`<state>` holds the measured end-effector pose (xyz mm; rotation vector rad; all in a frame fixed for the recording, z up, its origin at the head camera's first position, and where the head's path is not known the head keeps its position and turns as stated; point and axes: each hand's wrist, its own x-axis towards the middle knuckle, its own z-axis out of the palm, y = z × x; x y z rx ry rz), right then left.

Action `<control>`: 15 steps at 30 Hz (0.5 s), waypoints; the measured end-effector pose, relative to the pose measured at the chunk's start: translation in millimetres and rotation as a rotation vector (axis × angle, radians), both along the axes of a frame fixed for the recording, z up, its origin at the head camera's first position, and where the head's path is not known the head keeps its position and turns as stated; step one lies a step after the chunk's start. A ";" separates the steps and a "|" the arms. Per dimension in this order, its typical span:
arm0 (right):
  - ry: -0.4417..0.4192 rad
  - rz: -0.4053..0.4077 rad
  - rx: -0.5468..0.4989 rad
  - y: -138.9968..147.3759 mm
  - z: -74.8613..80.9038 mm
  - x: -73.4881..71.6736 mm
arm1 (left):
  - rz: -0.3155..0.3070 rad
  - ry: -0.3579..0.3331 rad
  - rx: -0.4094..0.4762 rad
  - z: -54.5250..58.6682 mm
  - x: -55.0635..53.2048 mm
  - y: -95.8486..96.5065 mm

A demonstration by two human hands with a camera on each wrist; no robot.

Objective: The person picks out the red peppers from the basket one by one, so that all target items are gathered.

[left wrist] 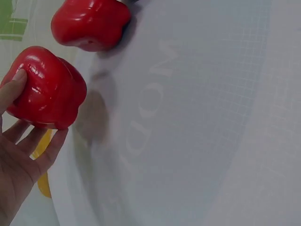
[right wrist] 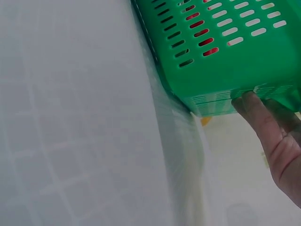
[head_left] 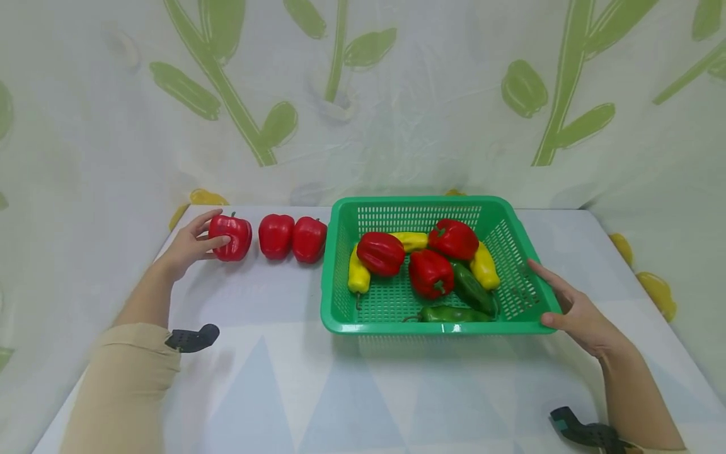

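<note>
My left hand (head_left: 190, 244) holds a red bell pepper (head_left: 234, 238) at the far left of the table, thumb on its near side and fingers around its far side and underneath. In the left wrist view this bell pepper (left wrist: 47, 89) shows with several fingertips below it. Just right of it stand two more red bell peppers, one (head_left: 276, 237) beside the other (head_left: 309, 240). My right hand (head_left: 578, 315) grips the right end of a green plastic basket (head_left: 431, 328), thumb at the rim's near corner. In the right wrist view, fingers (right wrist: 263, 115) lie against the basket's outer wall.
Inside the basket lie three red bell peppers, a yellow pepper (head_left: 358, 272) among three, and two long green peppers, one (head_left: 456, 314) along the near wall. A white table (head_left: 272, 391) with pale blue triangles lies under everything. A leaf-patterned curtain (head_left: 420, 126) hangs behind.
</note>
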<state>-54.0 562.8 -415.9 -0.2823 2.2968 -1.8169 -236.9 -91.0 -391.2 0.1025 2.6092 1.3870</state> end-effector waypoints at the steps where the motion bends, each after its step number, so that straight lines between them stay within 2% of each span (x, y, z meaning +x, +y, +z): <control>1: 0.006 0.000 0.004 0.3 -0.4 0.1 | 0.004 -0.005 0.007 -1.9 -1.1 -0.5; 10: 0.012 -0.002 0.014 0.3 -3.1 -0.3 | -0.003 -0.056 0.010 -16.7 -7.9 0.5; 15: 0.022 -0.005 0.024 -0.7 -1.7 -0.6 | 0.016 -0.082 0.000 -21.4 -12.9 3.6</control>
